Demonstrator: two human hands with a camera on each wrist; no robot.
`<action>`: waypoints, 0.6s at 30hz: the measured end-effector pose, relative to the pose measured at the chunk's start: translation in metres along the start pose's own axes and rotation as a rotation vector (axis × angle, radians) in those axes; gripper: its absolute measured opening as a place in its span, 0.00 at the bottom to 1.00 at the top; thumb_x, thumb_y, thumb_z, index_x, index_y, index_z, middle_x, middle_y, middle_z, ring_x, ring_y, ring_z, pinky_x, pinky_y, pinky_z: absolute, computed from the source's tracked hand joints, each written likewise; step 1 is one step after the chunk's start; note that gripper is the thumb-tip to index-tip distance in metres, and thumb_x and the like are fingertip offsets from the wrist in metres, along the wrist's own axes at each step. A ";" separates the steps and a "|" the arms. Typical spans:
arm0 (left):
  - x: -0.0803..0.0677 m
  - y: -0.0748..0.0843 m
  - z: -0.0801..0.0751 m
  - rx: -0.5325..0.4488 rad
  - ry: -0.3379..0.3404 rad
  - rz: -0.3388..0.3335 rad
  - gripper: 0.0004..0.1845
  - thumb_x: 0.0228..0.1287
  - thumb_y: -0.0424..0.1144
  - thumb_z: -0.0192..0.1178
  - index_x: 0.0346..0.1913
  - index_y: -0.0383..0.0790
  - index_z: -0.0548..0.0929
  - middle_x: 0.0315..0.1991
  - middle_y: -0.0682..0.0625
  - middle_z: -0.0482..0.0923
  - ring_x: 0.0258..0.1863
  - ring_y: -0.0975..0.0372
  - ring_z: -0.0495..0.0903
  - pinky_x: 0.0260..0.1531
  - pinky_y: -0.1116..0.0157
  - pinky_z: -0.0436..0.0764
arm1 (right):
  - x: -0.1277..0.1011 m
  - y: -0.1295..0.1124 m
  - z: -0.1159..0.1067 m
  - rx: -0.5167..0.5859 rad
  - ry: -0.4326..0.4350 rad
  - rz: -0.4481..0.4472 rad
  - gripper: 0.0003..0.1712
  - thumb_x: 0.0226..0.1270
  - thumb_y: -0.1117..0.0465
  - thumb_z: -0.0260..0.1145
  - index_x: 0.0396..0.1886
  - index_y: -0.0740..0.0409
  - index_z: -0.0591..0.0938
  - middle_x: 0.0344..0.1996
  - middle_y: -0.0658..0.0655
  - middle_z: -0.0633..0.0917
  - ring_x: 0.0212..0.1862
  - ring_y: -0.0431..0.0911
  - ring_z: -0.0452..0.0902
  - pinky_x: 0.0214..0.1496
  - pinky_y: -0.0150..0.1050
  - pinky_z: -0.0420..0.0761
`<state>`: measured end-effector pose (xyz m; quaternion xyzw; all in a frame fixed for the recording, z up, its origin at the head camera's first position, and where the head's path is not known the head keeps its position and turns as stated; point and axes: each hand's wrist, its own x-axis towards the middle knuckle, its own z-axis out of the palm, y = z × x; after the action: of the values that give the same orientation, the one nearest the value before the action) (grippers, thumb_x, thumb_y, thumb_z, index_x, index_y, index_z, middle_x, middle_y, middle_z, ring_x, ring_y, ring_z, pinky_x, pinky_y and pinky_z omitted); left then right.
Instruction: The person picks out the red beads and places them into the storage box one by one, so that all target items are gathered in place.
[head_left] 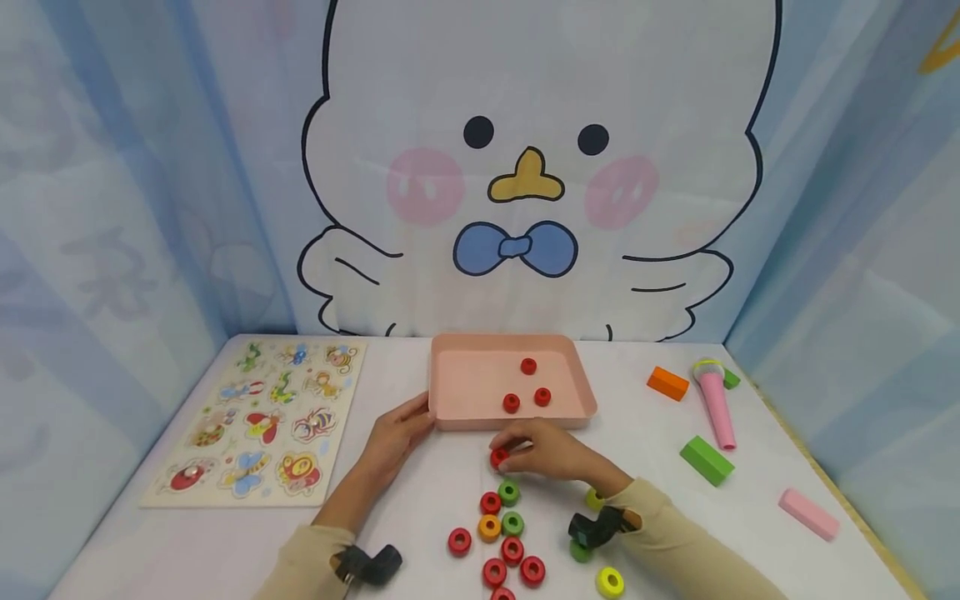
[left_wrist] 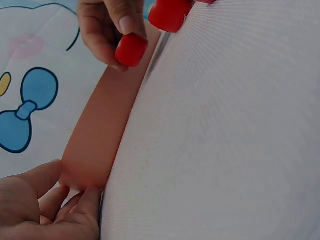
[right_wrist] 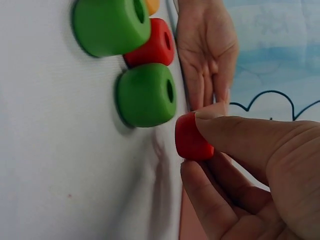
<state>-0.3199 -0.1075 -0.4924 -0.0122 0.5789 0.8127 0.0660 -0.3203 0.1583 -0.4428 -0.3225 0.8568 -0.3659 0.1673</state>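
My right hand (head_left: 517, 454) pinches a red bead (head_left: 498, 457) between thumb and fingers, just in front of the pink tray (head_left: 465, 379). In the right wrist view the same red bead (right_wrist: 192, 137) sits at my fingertips (right_wrist: 220, 127), beside a green bead (right_wrist: 145, 95). Three red beads (head_left: 528, 366) lie inside the tray. My left hand (head_left: 408, 425) rests with straight fingers against the tray's front left corner and holds nothing. The left wrist view shows this left hand (left_wrist: 45, 205) at the tray wall (left_wrist: 100, 135). Several red, green, orange and yellow beads (head_left: 512, 523) lie on the white table near me.
An insect peg puzzle board (head_left: 255, 421) lies at the left. At the right are an orange block (head_left: 667, 382), a pink toy microphone (head_left: 716, 400), a green block (head_left: 707, 460) and a pink block (head_left: 807, 512). Printed curtains wall the table on three sides.
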 end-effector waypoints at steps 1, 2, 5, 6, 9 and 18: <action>0.000 0.000 -0.001 0.003 -0.004 0.003 0.28 0.71 0.27 0.54 0.71 0.30 0.64 0.71 0.37 0.62 0.70 0.51 0.63 0.66 0.59 0.67 | 0.000 -0.001 -0.001 0.003 0.002 0.002 0.16 0.63 0.62 0.71 0.51 0.56 0.85 0.44 0.46 0.84 0.48 0.44 0.79 0.53 0.36 0.81; 0.000 -0.001 -0.001 0.002 -0.007 0.003 0.28 0.71 0.27 0.54 0.71 0.30 0.64 0.71 0.37 0.62 0.70 0.51 0.63 0.66 0.59 0.67 | 0.000 -0.001 -0.002 0.001 0.005 0.000 0.16 0.64 0.62 0.71 0.51 0.56 0.85 0.44 0.46 0.84 0.48 0.44 0.78 0.53 0.37 0.81; 0.001 0.000 -0.002 0.005 -0.012 0.008 0.28 0.71 0.27 0.54 0.72 0.30 0.64 0.71 0.37 0.62 0.70 0.51 0.62 0.67 0.59 0.67 | 0.000 -0.003 -0.006 0.002 0.024 -0.006 0.16 0.64 0.62 0.71 0.52 0.57 0.85 0.45 0.46 0.83 0.49 0.46 0.78 0.53 0.38 0.81; 0.001 0.000 -0.002 0.005 -0.011 0.009 0.28 0.71 0.27 0.54 0.72 0.30 0.64 0.71 0.37 0.62 0.70 0.51 0.62 0.67 0.59 0.67 | 0.000 -0.003 -0.008 0.001 0.032 -0.006 0.16 0.64 0.62 0.71 0.52 0.57 0.85 0.45 0.46 0.83 0.49 0.46 0.78 0.53 0.38 0.81; 0.001 0.000 -0.002 0.000 -0.004 0.008 0.28 0.71 0.27 0.54 0.71 0.29 0.64 0.71 0.37 0.62 0.70 0.51 0.63 0.66 0.59 0.67 | 0.000 -0.003 -0.011 -0.002 0.056 -0.006 0.17 0.64 0.62 0.71 0.52 0.58 0.85 0.45 0.47 0.83 0.49 0.49 0.77 0.52 0.37 0.82; -0.001 -0.002 -0.002 0.001 0.000 0.005 0.28 0.70 0.27 0.55 0.71 0.29 0.65 0.71 0.37 0.62 0.69 0.50 0.64 0.65 0.59 0.68 | 0.000 0.001 -0.019 0.011 0.084 0.017 0.17 0.63 0.58 0.72 0.51 0.57 0.86 0.44 0.47 0.84 0.46 0.45 0.79 0.49 0.31 0.81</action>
<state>-0.3189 -0.1088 -0.4945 -0.0110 0.5793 0.8125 0.0639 -0.3307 0.1687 -0.4311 -0.2984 0.8638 -0.3825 0.1360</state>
